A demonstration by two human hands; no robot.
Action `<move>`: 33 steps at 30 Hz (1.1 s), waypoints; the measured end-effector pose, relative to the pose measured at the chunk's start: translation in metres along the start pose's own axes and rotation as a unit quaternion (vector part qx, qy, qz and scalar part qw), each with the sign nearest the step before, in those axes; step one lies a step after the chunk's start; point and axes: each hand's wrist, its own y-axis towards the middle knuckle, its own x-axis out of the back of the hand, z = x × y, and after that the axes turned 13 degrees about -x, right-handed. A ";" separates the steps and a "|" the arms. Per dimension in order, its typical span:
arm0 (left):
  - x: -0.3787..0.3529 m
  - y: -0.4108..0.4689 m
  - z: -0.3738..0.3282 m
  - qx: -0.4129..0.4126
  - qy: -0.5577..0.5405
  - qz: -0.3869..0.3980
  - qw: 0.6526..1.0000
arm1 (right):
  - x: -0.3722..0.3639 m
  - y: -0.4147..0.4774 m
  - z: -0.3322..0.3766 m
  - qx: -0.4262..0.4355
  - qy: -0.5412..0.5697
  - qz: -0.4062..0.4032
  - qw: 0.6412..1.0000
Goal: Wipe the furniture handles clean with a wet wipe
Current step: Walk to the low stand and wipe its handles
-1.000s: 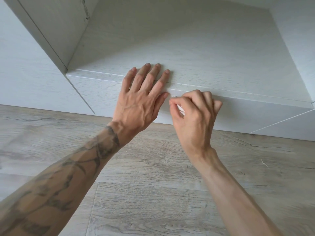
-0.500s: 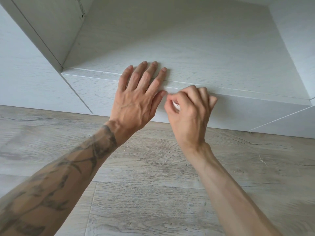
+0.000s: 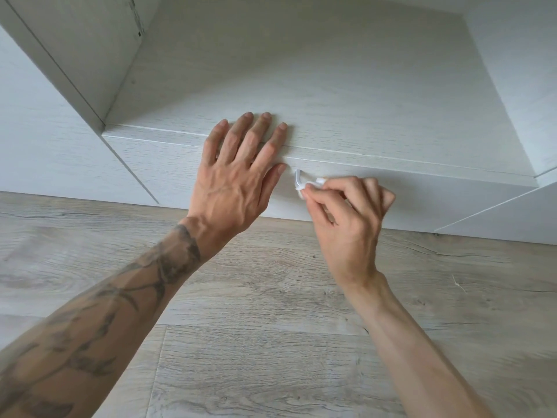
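We look down at a low white drawer (image 3: 211, 164) just above a wood-look floor (image 3: 271, 342). Left hand (image 3: 235, 176) lies flat and open, fingers spread across the drawer's top edge, palm over the front — our read is that it braces the drawer so it does not slide or rattle under the rubbing. It grips nothing.

Right hand (image 3: 346, 212) is closed in a pinch on a small white wipe (image 3: 315, 184), thumb and forefinger bunching it. The wipe sits against a slim pale handle (image 3: 297, 178) on the drawer front, just right of the left thumb. Only the handle's left end shows, a short curved bit; the rest is hidden behind the wipe and the fingers. The pinch looks chosen for a thin bar — wrapping the wipe round it cleans front and underside in one pass, we judge.

Step in hand: wiping this handle, probably working along it from the left end. How much of it is already clean we cannot tell.

Above the drawer is an open white shelf (image 3: 301, 70), bare where we can see it. A side panel (image 3: 90, 40) at left carries a few small dark marks near the top, too small to read. No brand, label or writing is legible anywhere. The wipe shows no print. The left forearm has tattoos, with no readable text.
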 end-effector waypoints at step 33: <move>0.005 0.001 -0.002 0.010 -0.037 0.010 0.999 | 0.026 0.001 -0.015 -0.421 0.350 0.023 0.837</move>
